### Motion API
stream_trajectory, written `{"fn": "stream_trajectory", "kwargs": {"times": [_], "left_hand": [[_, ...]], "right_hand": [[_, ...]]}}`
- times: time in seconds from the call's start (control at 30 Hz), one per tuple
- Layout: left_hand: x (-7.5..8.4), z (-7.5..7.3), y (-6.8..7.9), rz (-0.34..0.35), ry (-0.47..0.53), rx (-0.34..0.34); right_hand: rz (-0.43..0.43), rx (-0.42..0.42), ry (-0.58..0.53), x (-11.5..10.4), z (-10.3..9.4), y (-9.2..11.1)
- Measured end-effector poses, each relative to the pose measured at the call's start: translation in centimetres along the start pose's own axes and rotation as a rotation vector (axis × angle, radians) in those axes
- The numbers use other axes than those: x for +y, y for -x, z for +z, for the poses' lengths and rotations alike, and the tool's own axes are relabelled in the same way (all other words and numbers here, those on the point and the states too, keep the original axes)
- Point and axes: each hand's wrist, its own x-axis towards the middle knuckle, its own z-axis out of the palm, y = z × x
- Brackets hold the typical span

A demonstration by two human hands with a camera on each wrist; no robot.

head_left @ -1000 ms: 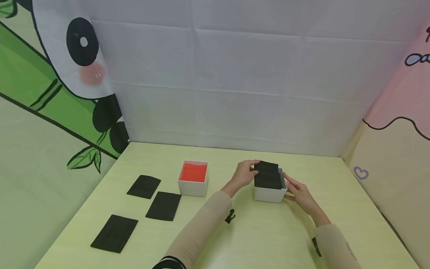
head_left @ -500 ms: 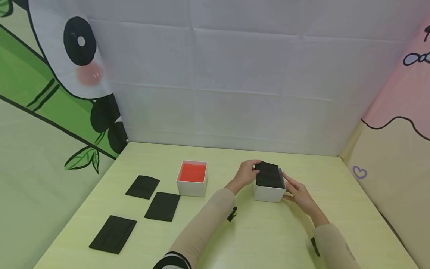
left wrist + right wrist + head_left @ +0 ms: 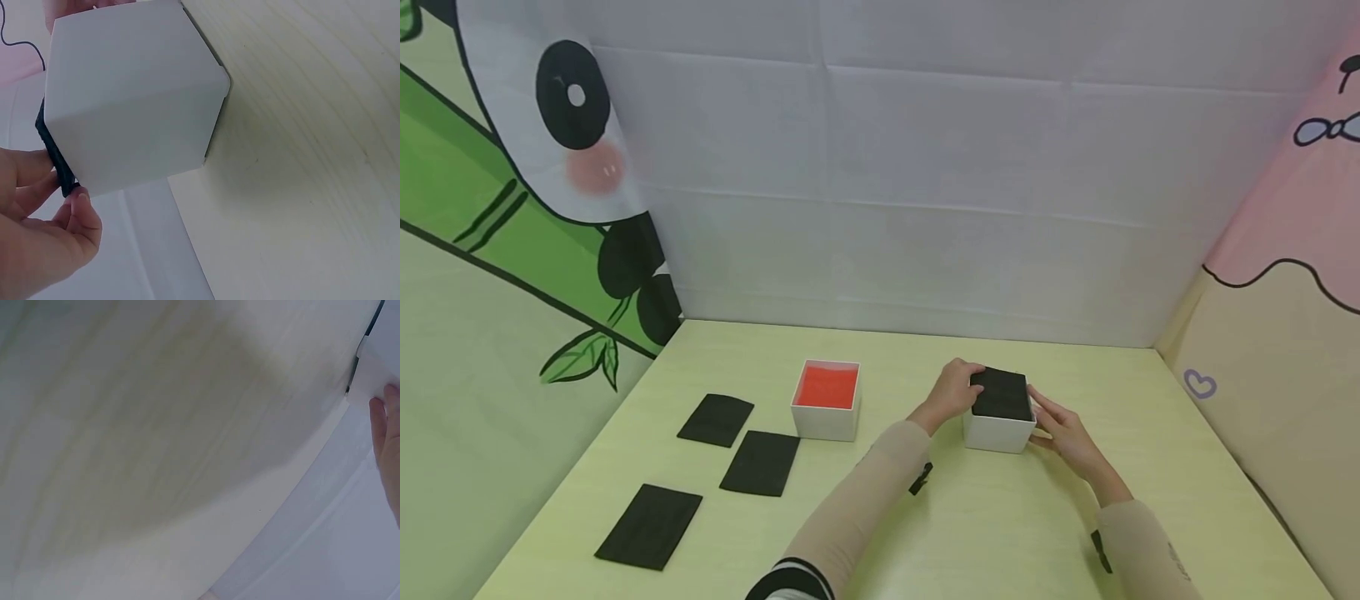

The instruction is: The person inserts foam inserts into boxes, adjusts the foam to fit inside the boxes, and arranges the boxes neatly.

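Note:
A white open-topped box (image 3: 998, 434) stands on the table at the right of the head view. A soft-looking black sheet (image 3: 1002, 394) covers most of its opening. My left hand (image 3: 953, 392) pinches the sheet's left edge; the left wrist view shows thumb and fingertips on the dark folded edge (image 3: 57, 159) at the box's rim. My right hand (image 3: 1072, 442) lies against the box's right side with fingers fairly straight. In the right wrist view those fingers (image 3: 379, 425) touch the white wall. What lies under the sheet inside the box is hidden.
Another white box (image 3: 825, 423), holding a bright red sheet (image 3: 827, 388), stands left of centre. Three black sheets lie flat on the left: a far one (image 3: 716, 420), a middle one (image 3: 760, 463) and a near one (image 3: 649, 527). A pale wall cloth (image 3: 880, 208) hangs behind the table.
The black sheet has lost its crosswise bend and now lies flatter and more squarely over the box's opening. My left hand has shifted slightly; the right hand stays at the box's side.

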Motion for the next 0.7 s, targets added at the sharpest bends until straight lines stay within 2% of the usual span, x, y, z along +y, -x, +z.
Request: {"fn": "stream_trajectory", "kwargs": {"times": [0.27,0.5,0.7], "left_hand": [[-0.5,0.1,0.1,-0.054,-0.049,0.037],[-1.2,0.1,0.1,-0.063,0.030,0.035],[-1.3,0.1,0.1,-0.096,0.031,0.016]], "right_hand": [[0.029,0.010,0.002,-0.1,0.1,-0.1],[0.019,0.009,0.010,0.1,0.0,-0.1],[0.011,0.004,0.017,0.3,-0.2,-0.1]]}}
